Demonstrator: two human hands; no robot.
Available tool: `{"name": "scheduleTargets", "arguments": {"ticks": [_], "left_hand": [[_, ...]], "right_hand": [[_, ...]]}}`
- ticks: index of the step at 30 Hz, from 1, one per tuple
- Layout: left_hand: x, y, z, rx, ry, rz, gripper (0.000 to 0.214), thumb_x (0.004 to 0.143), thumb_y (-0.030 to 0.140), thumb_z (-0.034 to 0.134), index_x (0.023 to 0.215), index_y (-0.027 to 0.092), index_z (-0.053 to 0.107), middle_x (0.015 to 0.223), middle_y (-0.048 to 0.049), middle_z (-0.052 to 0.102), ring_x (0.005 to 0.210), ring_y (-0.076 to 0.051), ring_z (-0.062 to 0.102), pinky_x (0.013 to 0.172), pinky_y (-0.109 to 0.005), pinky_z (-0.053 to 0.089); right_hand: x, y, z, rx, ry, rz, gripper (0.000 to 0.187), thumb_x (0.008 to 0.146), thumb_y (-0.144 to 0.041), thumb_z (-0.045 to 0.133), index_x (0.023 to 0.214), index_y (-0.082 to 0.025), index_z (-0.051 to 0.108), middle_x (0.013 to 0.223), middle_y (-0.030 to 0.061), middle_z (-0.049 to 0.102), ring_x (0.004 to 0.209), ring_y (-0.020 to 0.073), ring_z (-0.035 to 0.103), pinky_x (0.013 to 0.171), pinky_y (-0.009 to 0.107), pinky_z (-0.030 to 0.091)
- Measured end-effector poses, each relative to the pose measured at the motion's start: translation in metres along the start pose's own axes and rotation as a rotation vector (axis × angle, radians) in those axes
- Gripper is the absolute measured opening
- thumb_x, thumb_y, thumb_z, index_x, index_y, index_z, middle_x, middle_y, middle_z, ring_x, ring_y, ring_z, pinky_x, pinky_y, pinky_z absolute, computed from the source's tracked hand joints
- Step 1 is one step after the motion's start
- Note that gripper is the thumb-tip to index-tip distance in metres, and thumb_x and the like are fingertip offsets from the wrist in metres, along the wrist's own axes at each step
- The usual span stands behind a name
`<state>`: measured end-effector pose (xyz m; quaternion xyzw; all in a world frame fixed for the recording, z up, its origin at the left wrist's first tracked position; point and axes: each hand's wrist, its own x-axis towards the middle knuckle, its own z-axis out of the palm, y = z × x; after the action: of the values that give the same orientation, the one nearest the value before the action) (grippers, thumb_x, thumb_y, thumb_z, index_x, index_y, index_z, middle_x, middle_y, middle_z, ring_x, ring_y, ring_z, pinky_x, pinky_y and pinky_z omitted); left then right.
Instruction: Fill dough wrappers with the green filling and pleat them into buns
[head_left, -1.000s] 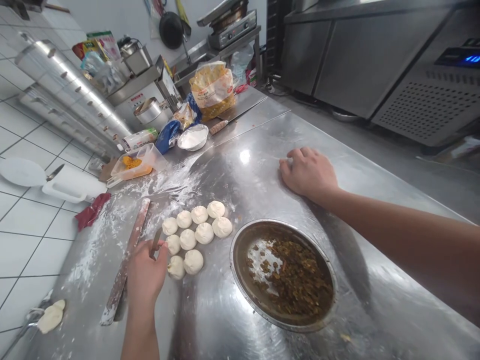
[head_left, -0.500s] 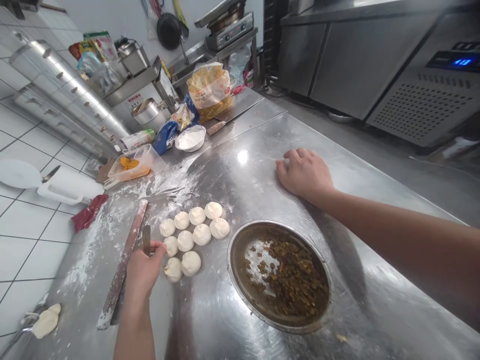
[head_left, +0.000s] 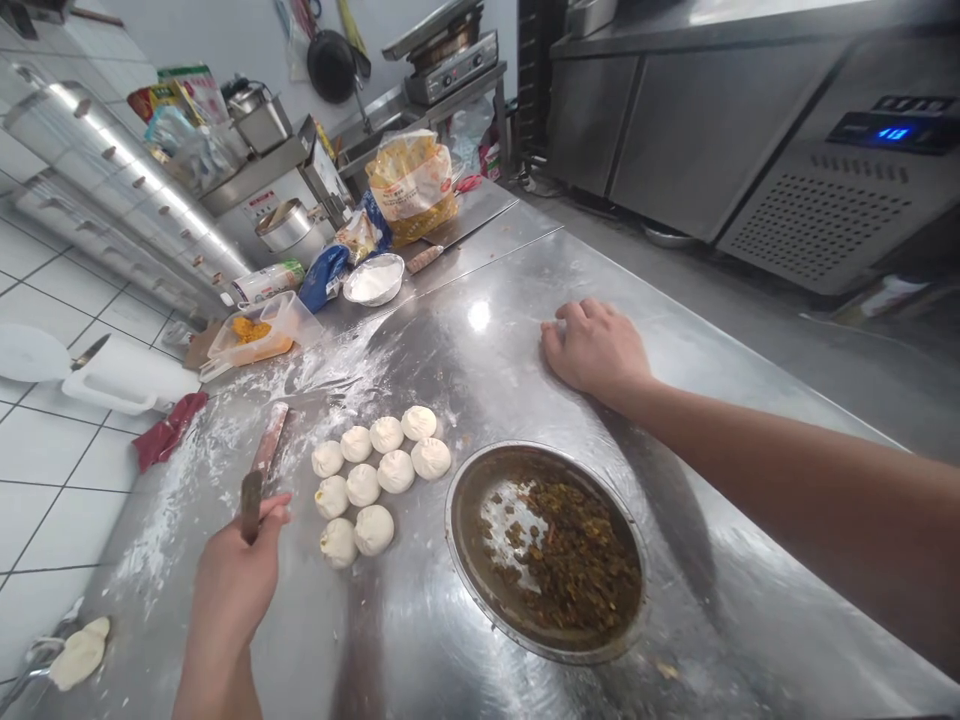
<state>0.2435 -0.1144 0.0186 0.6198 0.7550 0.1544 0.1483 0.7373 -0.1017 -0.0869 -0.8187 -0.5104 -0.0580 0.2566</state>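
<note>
My left hand (head_left: pixel 232 580) grips a narrow wooden spatula (head_left: pixel 251 505) upright and sits over the near end of a long floured rolling pin (head_left: pixel 270 440), hiding part of it. Just right of that hand stand several pleated white dough buns (head_left: pixel 367 480) in a tight group on the stainless steel table (head_left: pixel 480 390). A round metal bowl (head_left: pixel 547 550) holds a brown minced filling. My right hand (head_left: pixel 596 350) rests on the steel beyond the bowl, holding nothing. A flat round of dough (head_left: pixel 79 652) lies at the table's near left edge.
Flour is scattered over the table's left side. Farther back are a bowl of flour (head_left: pixel 373 280), a plastic box of orange food (head_left: pixel 251 340), a red cloth (head_left: pixel 169 430) and a large yellow bag (head_left: pixel 411 185). Steel refrigerated counters (head_left: pixel 712 150) stand to the right.
My left hand has moved left, away from the buns, and now lies over the rolling pin with the spatula. My right hand stays on the table.
</note>
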Motion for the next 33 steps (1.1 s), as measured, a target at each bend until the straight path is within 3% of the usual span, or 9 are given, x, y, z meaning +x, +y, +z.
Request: {"name": "scheduleTargets", "arguments": {"ticks": [4, 7, 11, 14, 16, 20, 33], "left_hand": [[-0.036, 0.026, -0.009, 0.183, 0.104, 0.024, 0.038, 0.091, 0.059, 0.058, 0.113, 0.036, 0.078, 0.088, -0.0015, 0.078, 0.077, -0.026, 0.072, 0.064, -0.033, 0.051], [-0.075, 0.054, 0.011, 0.186, 0.122, 0.282, 0.034, 0.092, 0.062, 0.058, 0.107, 0.038, 0.077, 0.095, 0.001, 0.078, 0.077, -0.022, 0.071, 0.064, -0.031, 0.053], [-0.125, 0.09, 0.054, -0.057, -0.16, 0.824, 0.019, 0.096, 0.047, 0.063, 0.103, 0.035, 0.076, 0.106, 0.0017, 0.076, 0.08, -0.014, 0.073, 0.066, -0.021, 0.057], [-0.15, 0.109, 0.082, -0.217, -0.358, 1.049, 0.017, 0.1, 0.029, 0.059, 0.111, 0.03, 0.072, 0.1, -0.0019, 0.073, 0.079, -0.012, 0.072, 0.069, -0.017, 0.058], [-0.159, 0.117, 0.095, -0.24, -0.416, 1.09, 0.019, 0.101, 0.022, 0.055, 0.113, 0.027, 0.07, 0.096, -0.0027, 0.071, 0.076, -0.011, 0.071, 0.071, -0.018, 0.058], [-0.166, 0.124, 0.108, -0.177, -0.408, 1.123, 0.022, 0.1, 0.019, 0.053, 0.112, 0.027, 0.069, 0.091, -0.0024, 0.067, 0.068, -0.013, 0.067, 0.066, -0.022, 0.057], [-0.168, 0.131, 0.121, -0.087, -0.408, 1.145, 0.025, 0.097, 0.016, 0.051, 0.109, 0.027, 0.069, 0.092, -0.0021, 0.066, 0.068, -0.014, 0.067, 0.059, -0.026, 0.053]], "right_hand": [[-0.003, -0.002, -0.006, 0.014, -0.005, 0.006, 0.05, 0.102, -0.044, 0.037, 0.121, -0.008, 0.065, 0.118, 0.0257, 0.067, 0.113, 0.0414, 0.058, 0.099, 0.054, 0.043], [-0.006, 0.0, -0.008, -0.034, -0.017, -0.006, 0.045, 0.103, -0.041, 0.037, 0.119, -0.01, 0.064, 0.118, 0.0243, 0.067, 0.111, 0.0389, 0.057, 0.097, 0.051, 0.043], [-0.009, 0.004, -0.005, -0.101, -0.032, -0.022, 0.043, 0.105, -0.041, 0.035, 0.118, -0.012, 0.064, 0.117, 0.0223, 0.067, 0.108, 0.0373, 0.057, 0.096, 0.049, 0.043], [-0.01, 0.005, -0.004, -0.107, -0.035, -0.022, 0.043, 0.106, -0.043, 0.034, 0.119, -0.014, 0.063, 0.117, 0.0212, 0.067, 0.108, 0.0374, 0.055, 0.096, 0.05, 0.042], [-0.01, 0.006, -0.004, -0.095, -0.035, -0.021, 0.043, 0.106, -0.044, 0.033, 0.119, -0.016, 0.063, 0.117, 0.0206, 0.067, 0.109, 0.0375, 0.055, 0.096, 0.05, 0.042], [-0.011, 0.006, -0.004, -0.062, -0.037, -0.02, 0.043, 0.107, -0.044, 0.032, 0.119, -0.015, 0.062, 0.118, 0.0204, 0.065, 0.11, 0.0372, 0.054, 0.097, 0.05, 0.041], [-0.011, 0.007, -0.003, -0.028, -0.053, -0.008, 0.044, 0.106, -0.044, 0.032, 0.122, -0.016, 0.061, 0.119, 0.0203, 0.065, 0.11, 0.0377, 0.053, 0.096, 0.051, 0.04]]}}
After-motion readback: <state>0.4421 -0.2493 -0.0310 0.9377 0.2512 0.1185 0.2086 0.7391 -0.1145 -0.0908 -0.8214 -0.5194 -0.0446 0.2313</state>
